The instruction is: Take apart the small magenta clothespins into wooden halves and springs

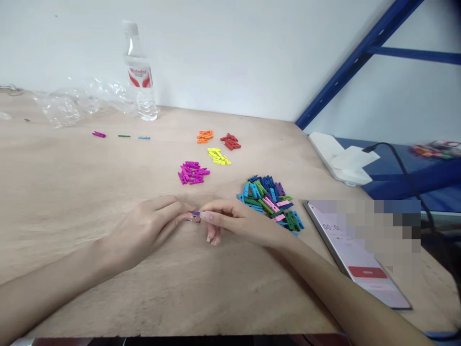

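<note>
A small dark purple clothespin (195,214) is held between my two hands, low over the tabletop. Thumb and fingers of my left hand (149,223) pinch its left end. On the other end, my right hand (237,218) grips with thumb and index finger, its other fingers curled below. The fingertips cover much of the clothespin. Right of my right hand is a mixed pile of clothespins (268,204) in blue, green, pink and purple. Beyond the hands are separate groups of magenta clothespins (194,173), yellow clothespins (218,156), orange clothespins (205,136) and red clothespins (231,141).
Single magenta (99,134), green (124,136) and blue clothespins (144,138) lie at the back left. Behind them stand a water bottle (140,77) and crumpled clear plastic (82,101). A tablet-like screen (367,269) lies right, near a white stand (342,161) with a black cable.
</note>
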A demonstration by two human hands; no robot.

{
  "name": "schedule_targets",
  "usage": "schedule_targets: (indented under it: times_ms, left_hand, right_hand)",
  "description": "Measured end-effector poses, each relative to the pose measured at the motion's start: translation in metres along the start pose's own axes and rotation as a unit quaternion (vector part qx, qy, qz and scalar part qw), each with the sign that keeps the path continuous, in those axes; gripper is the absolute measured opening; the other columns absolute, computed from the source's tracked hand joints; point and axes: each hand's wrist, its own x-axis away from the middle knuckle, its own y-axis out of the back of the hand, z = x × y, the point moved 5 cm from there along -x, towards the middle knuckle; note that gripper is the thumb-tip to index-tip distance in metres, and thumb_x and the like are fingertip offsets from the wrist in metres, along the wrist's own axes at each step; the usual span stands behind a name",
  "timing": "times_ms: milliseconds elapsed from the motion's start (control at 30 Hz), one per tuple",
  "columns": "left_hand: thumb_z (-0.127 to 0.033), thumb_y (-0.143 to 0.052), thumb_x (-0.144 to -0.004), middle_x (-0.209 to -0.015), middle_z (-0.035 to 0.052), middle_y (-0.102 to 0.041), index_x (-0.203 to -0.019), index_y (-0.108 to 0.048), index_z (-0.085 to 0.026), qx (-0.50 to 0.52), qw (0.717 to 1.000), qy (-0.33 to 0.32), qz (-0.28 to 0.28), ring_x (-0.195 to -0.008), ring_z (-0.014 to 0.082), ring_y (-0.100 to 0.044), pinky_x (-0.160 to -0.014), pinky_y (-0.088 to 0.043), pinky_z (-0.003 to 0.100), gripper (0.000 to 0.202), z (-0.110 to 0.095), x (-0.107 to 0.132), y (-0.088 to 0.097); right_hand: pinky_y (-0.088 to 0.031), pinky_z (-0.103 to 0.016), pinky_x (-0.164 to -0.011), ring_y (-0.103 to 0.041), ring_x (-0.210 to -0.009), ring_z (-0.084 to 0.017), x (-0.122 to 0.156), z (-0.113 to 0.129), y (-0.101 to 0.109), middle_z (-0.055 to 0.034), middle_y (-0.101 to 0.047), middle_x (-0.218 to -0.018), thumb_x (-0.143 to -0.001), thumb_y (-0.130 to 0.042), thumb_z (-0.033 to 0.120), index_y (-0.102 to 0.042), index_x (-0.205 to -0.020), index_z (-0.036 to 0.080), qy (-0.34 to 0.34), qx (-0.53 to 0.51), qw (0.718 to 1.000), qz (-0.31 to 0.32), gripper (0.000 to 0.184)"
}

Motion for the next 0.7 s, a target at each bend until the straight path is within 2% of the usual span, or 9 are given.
schedule_targets:
  times_ms: [100, 200, 333, 433, 533, 700]
  left_hand:
    - [-0.014, -0.046, -0.093, -0.099, -0.0004, -0.065, -0.103, -0.061, -0.021, -0.001, 1.000, -0.014, -0.011, -0.088, 0.0113, -0.061, -0.076, -0.047, 0.022, 0.019, -0.0002, 0.0002, 0.0036]
    - [-0.015, -0.049, -0.092, -0.106, -0.0010, -0.066, -0.102, -0.062, -0.021, 0.014, 0.999, -0.024, -0.028, -0.094, 0.0105, -0.061, -0.081, -0.046, 0.020, 0.018, -0.0029, -0.0013, 0.0070]
    - [-0.016, -0.051, -0.091, -0.101, -0.0010, -0.068, -0.098, -0.064, -0.021, 0.023, 0.999, -0.022, -0.040, -0.092, 0.0109, -0.061, -0.079, -0.047, 0.021, 0.015, -0.0044, -0.0017, 0.0088]
    - [-0.017, -0.050, -0.091, -0.104, 0.0003, -0.067, -0.097, -0.063, -0.021, 0.023, 0.999, -0.016, -0.025, -0.094, 0.0129, -0.061, -0.081, -0.047, 0.023, 0.015, -0.0036, -0.0020, 0.0079]
    - [-0.019, -0.048, -0.092, -0.098, 0.0011, -0.067, -0.097, -0.063, -0.021, 0.025, 0.999, 0.015, -0.013, -0.088, 0.0142, -0.061, -0.077, -0.047, 0.024, 0.016, -0.0005, -0.0033, 0.0066]
    - [-0.024, -0.045, -0.093, -0.088, -0.0001, -0.066, -0.094, -0.064, -0.022, 0.061, 0.995, 0.079, -0.003, -0.076, 0.0142, -0.061, -0.069, -0.047, 0.024, 0.019, 0.0044, -0.0061, 0.0017]
  right_hand:
    - [-0.049, -0.021, -0.062, -0.060, -0.061, -0.009, -0.0009, -0.0024, 0.0014, -0.0003, -0.063, -0.071, -0.091, -0.050, 0.033, -0.064, -0.104, 0.017, -0.010, 0.004, 1.000, -0.021, 0.025]
    - [-0.049, -0.021, -0.063, -0.060, -0.062, -0.009, -0.0004, -0.0014, 0.0022, 0.0000, -0.064, -0.069, -0.089, -0.055, 0.030, -0.066, -0.107, 0.016, -0.011, -0.005, 0.999, -0.041, 0.025]
    - [-0.049, -0.021, -0.067, -0.059, -0.066, -0.009, 0.0017, 0.0019, 0.0020, 0.0010, -0.063, -0.068, -0.086, -0.059, 0.027, -0.067, -0.108, 0.017, -0.014, -0.013, 0.999, -0.051, 0.025]
    - [-0.049, -0.021, -0.067, -0.059, -0.067, -0.009, 0.0027, 0.0023, 0.0025, 0.0004, -0.064, -0.071, -0.085, -0.059, 0.027, -0.068, -0.106, 0.017, -0.014, -0.013, 0.998, -0.060, 0.024]
    - [-0.049, -0.022, -0.066, -0.058, -0.064, -0.009, 0.0024, 0.0020, 0.0023, 0.0005, -0.063, -0.070, -0.087, -0.057, 0.030, -0.067, -0.102, 0.016, -0.001, -0.008, 0.998, -0.060, 0.023]
    - [-0.047, -0.022, -0.059, -0.056, -0.058, -0.010, 0.0017, 0.0036, 0.0020, -0.0002, -0.061, -0.066, -0.089, -0.051, 0.038, -0.064, -0.082, 0.015, 0.014, 0.023, 0.997, -0.077, 0.027]
